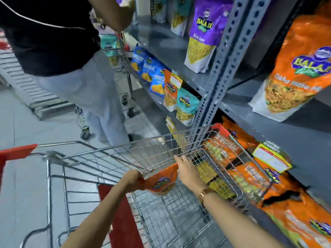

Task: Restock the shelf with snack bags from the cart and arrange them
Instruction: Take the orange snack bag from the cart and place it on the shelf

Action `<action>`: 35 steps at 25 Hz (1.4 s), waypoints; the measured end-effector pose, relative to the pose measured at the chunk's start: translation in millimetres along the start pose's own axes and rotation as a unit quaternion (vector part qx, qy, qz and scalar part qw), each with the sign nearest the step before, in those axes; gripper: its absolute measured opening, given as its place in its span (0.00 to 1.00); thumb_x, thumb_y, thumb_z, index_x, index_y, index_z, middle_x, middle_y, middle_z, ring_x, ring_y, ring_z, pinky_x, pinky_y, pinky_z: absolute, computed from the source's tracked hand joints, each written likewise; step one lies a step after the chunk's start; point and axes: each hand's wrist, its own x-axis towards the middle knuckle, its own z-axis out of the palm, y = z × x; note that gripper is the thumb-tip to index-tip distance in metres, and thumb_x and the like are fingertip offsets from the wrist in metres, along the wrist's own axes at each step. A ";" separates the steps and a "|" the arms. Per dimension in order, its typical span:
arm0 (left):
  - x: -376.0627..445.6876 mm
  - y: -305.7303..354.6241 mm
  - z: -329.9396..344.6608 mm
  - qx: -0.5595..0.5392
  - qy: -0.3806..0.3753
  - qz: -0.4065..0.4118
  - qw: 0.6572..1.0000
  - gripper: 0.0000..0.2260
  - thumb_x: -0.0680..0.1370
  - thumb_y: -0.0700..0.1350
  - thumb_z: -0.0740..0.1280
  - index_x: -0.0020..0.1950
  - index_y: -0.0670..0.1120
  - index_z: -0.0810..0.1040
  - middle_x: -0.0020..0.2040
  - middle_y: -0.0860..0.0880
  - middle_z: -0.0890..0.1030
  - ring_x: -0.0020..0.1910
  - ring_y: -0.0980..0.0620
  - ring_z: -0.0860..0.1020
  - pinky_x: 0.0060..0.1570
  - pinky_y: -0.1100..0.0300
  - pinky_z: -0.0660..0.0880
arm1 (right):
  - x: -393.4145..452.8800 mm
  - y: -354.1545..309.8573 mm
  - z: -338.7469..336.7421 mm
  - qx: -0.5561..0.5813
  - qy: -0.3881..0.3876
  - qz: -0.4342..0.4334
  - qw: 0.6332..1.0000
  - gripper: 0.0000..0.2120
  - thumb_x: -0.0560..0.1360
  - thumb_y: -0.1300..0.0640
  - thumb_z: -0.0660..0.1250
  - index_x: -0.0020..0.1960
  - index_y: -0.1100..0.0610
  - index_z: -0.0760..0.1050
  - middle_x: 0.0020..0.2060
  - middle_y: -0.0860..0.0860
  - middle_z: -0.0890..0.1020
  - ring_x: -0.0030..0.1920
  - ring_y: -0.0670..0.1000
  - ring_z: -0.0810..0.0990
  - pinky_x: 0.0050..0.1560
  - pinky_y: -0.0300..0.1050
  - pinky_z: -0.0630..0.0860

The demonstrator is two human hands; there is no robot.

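Observation:
An orange snack bag (162, 181) lies inside the wire cart (111, 158), held at both ends. My left hand (132, 181) grips its left edge. My right hand (188, 170) holds its right end, fingers up near the cart's wire wall. The grey metal shelf (211, 97) stands to the right. An orange bag (297, 68) stands upright on its upper level, and a purple bag (204, 33) stands further back. Several orange bags (293, 212) lie on the lower level, behind the cart's front corner.
Another person (71, 59) in a black top and light jeans stands ahead on the left beside a second cart (123, 72). Blue, orange and teal bags (164, 85) line a lower shelf. The cart has a red handle (16, 153). Grey floor lies to the left.

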 end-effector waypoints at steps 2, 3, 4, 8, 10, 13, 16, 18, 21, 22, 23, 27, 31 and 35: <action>0.1 -0.4 3.6 0.008 0.017 0.010 1.000 0.09 0.70 0.41 0.65 0.45 0.39 0.81 0.49 0.33 0.80 0.53 0.39 0.79 0.46 0.51 0.74 | -0.8 -0.5 -0.8 -0.033 0.022 0.008 0.999 0.18 0.73 0.70 0.57 0.60 0.58 0.70 0.64 0.60 0.70 0.60 0.60 0.71 0.52 0.53 0.74; 0.5 -0.6 4.6 0.008 0.022 0.010 1.000 0.08 0.69 0.40 0.65 0.45 0.38 0.80 0.49 0.33 0.81 0.52 0.38 0.79 0.46 0.51 0.74 | -1.3 1.2 -1.1 -0.046 0.029 0.006 0.998 0.14 0.73 0.70 0.58 0.55 0.58 0.73 0.61 0.60 0.72 0.57 0.59 0.73 0.49 0.52 0.75; -1.9 1.5 3.6 0.008 0.027 0.013 1.000 0.08 0.69 0.40 0.65 0.44 0.39 0.81 0.48 0.34 0.81 0.50 0.39 0.80 0.45 0.51 0.74 | -2.6 3.1 -1.2 -0.058 0.030 0.003 0.998 0.12 0.73 0.69 0.59 0.51 0.58 0.75 0.57 0.59 0.75 0.54 0.58 0.75 0.47 0.51 0.75; -4.0 4.6 -0.5 -0.115 0.082 0.021 0.990 0.09 0.65 0.38 0.66 0.25 0.47 0.75 0.26 0.48 0.77 0.33 0.45 0.77 0.34 0.56 0.71 | -12.5 16.1 -5.0 -0.078 0.052 -0.014 0.996 0.06 0.72 0.65 0.64 0.47 0.57 0.76 0.51 0.54 0.78 0.51 0.55 0.76 0.45 0.47 0.73; -7.3 15.7 -8.1 -0.240 0.131 0.010 0.962 0.16 0.66 0.34 0.67 0.22 0.50 0.71 0.16 0.55 0.71 0.22 0.55 0.71 0.25 0.63 0.68 | -19.1 28.3 -13.1 -0.025 0.083 0.013 0.996 0.07 0.73 0.63 0.62 0.49 0.56 0.77 0.49 0.52 0.77 0.50 0.53 0.76 0.50 0.48 0.70; -12.3 42.4 -22.5 -0.442 0.173 0.004 0.880 0.16 0.67 0.30 0.69 0.23 0.46 0.76 0.14 0.56 0.73 0.19 0.60 0.71 0.21 0.71 0.68 | -37.0 47.9 -36.3 0.052 0.136 0.036 0.989 0.06 0.73 0.57 0.65 0.48 0.55 0.79 0.49 0.50 0.80 0.48 0.52 0.77 0.61 0.50 0.63; -12.1 82.0 -44.0 -0.522 0.141 0.068 0.839 0.10 0.68 0.32 0.69 0.29 0.43 0.80 0.21 0.54 0.80 0.23 0.60 0.77 0.36 0.61 0.73 | -64.9 65.7 -71.5 0.156 0.204 0.064 0.964 0.07 0.71 0.54 0.67 0.45 0.56 0.80 0.43 0.52 0.84 0.41 0.53 0.79 0.51 0.48 0.73; -11.3 116.7 -64.9 -0.562 0.121 0.111 0.811 0.09 0.68 0.32 0.68 0.29 0.42 0.80 0.22 0.52 0.81 0.23 0.58 0.77 0.37 0.58 0.73 | -82.4 77.5 -100.3 0.226 0.272 0.067 0.933 0.14 0.68 0.48 0.65 0.40 0.58 0.81 0.34 0.54 0.84 0.32 0.51 0.78 0.35 0.44 0.75; -21.9 185.6 -100.1 -0.593 0.121 0.182 0.775 0.09 0.64 0.37 0.71 0.23 0.43 0.78 0.19 0.52 0.78 0.20 0.58 0.74 0.26 0.66 0.72 | -107.3 98.6 -146.6 0.264 0.428 0.020 0.864 0.19 0.67 0.45 0.62 0.34 0.61 0.79 0.25 0.51 0.80 0.27 0.45 0.72 0.30 0.28 0.68; -27.4 209.5 -111.8 -0.602 0.127 0.205 0.761 0.10 0.63 0.38 0.71 0.23 0.43 0.76 0.18 0.52 0.77 0.19 0.58 0.73 0.24 0.67 0.71 | -114.2 106.0 -163.2 0.264 0.473 0.006 0.841 0.18 0.67 0.46 0.62 0.33 0.61 0.79 0.24 0.48 0.78 0.29 0.43 0.71 0.30 0.24 0.64; -34.0 233.6 -123.1 -0.611 0.131 0.227 0.747 0.10 0.63 0.39 0.71 0.23 0.44 0.74 0.17 0.53 0.75 0.19 0.59 0.72 0.22 0.67 0.71 | -121.4 113.9 -181.1 0.263 0.510 -0.003 0.819 0.18 0.68 0.47 0.62 0.32 0.61 0.78 0.24 0.47 0.76 0.30 0.42 0.71 0.30 0.24 0.63; -61.0 327.6 -162.9 -0.622 0.096 0.330 0.704 0.08 0.55 0.44 0.75 0.23 0.45 0.77 0.18 0.53 0.76 0.19 0.59 0.73 0.21 0.67 0.71 | -148.2 145.7 -253.5 0.255 0.607 -0.017 0.752 0.16 0.69 0.47 0.63 0.27 0.56 0.71 0.22 0.43 0.73 0.27 0.41 0.69 0.27 0.34 0.63; -62.1 416.7 -183.4 -0.626 0.100 0.380 0.674 0.13 0.73 0.41 0.67 0.27 0.46 0.79 0.22 0.54 0.80 0.23 0.60 0.77 0.26 0.65 0.75 | -173.4 182.8 -315.0 0.197 0.678 -0.025 0.708 0.17 0.73 0.45 0.62 0.31 0.53 0.67 0.25 0.38 0.67 0.29 0.37 0.71 0.30 0.27 0.63; -55.6 484.6 -178.4 -0.626 0.090 0.396 0.665 0.05 0.74 0.44 0.66 0.39 0.46 0.78 0.29 0.54 0.84 0.30 0.59 0.81 0.33 0.62 0.79 | -185.1 229.5 -339.5 0.155 0.709 0.031 0.688 0.15 0.72 0.49 0.61 0.33 0.58 0.71 0.27 0.49 0.74 0.29 0.44 0.69 0.31 0.32 0.63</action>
